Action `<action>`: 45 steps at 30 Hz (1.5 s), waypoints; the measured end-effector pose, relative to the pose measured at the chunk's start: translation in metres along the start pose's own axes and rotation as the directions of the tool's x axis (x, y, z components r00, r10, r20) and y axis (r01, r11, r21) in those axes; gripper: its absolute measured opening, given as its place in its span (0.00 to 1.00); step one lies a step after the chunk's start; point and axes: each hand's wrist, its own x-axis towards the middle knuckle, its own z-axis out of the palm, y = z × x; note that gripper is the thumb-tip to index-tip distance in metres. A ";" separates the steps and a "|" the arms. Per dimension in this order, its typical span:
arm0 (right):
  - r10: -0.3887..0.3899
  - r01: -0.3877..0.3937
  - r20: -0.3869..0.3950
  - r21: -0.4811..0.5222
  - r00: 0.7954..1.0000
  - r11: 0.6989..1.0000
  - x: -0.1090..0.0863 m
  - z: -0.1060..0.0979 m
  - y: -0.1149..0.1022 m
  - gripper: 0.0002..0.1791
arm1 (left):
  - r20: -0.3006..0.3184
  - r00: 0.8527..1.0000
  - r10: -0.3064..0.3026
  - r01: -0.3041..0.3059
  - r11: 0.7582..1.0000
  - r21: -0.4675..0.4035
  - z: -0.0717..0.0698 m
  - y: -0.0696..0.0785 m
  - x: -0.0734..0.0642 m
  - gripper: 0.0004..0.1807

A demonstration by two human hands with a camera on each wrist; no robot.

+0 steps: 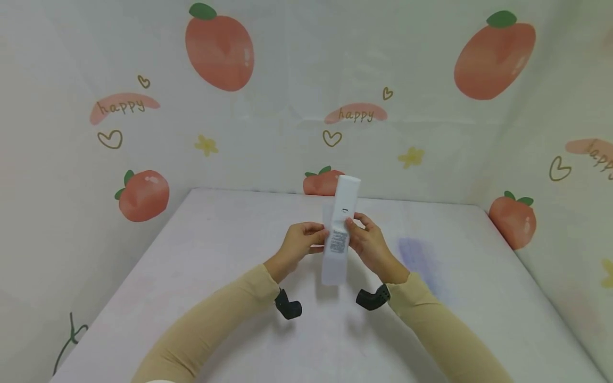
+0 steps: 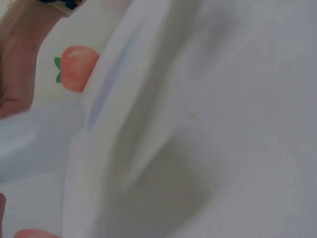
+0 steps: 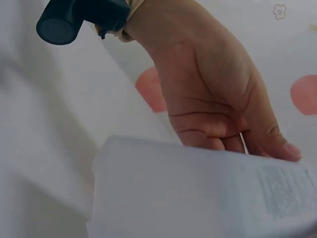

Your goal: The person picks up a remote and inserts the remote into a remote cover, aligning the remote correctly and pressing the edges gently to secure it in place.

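Observation:
A long white plastic case is held nearly upright above the table, leaning slightly right at its top. Its upper face has a small port and a block of dark print; the lower part looks translucent. My left hand holds its left edge at mid-height, and its thumb shows beside the print in the right wrist view. On the opposite edge my right hand grips the case, thumb on the front face. The left wrist view catches only the translucent end and part of the right hand.
A white-covered table spreads beneath both hands, bearing a faint purple patch on the right. A patterned curtain closes off the back and sides. Each wrist carries a dark camera mount. A dark green cord hangs at left.

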 end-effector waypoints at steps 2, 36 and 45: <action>0.012 -0.012 0.005 -0.007 1.000 1.000 -0.001 0.000 0.000 0.10 | -0.026 0.999 -0.019 0.018 1.000 -0.013 0.003 -0.002 -0.001 0.12; 0.020 0.002 0.061 -0.349 0.998 0.937 -0.002 -0.010 -0.004 0.22 | -0.119 0.993 -0.007 0.006 1.000 -0.006 0.016 -0.003 0.006 0.11; 0.038 -0.001 0.095 -0.363 0.995 0.932 0.000 -0.009 -0.007 0.26 | -0.013 0.999 0.038 -0.036 0.992 0.124 0.014 0.002 0.003 0.24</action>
